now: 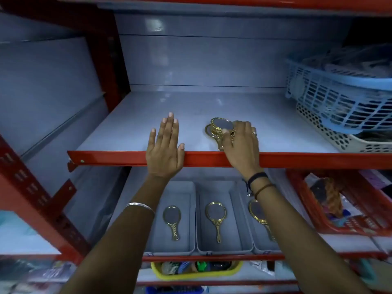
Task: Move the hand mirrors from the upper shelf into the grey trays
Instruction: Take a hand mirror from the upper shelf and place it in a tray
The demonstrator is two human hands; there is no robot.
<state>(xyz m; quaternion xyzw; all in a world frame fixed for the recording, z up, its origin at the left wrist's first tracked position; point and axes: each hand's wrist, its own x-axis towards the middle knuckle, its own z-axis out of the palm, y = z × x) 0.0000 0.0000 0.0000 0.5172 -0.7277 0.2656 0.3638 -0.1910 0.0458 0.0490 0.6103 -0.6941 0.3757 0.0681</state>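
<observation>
The right hand (241, 143) grips gold hand mirrors (220, 129) lying on the upper shelf (131, 132). The left hand (165, 149) rests flat there, fingers spread and empty. Three grey trays (192, 217) below hold one mirror each.

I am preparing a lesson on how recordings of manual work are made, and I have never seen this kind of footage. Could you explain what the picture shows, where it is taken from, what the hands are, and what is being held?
No machine is involved: a person works with two bare hands, and one wide-angle camera on their head looks forward and down, so both arms reach in from below.

The left hand lies flat and open on the upper shelf, at its red front edge. The right hand has its fingers closed around a small cluster of gold hand mirrors, about two, still on that shelf.

On the shelf below stand three grey trays. The left tray and middle tray each hold one gold mirror; the right tray holds one too, partly hidden by the right arm.

A blue basket sits at the shelf's right end.
</observation>
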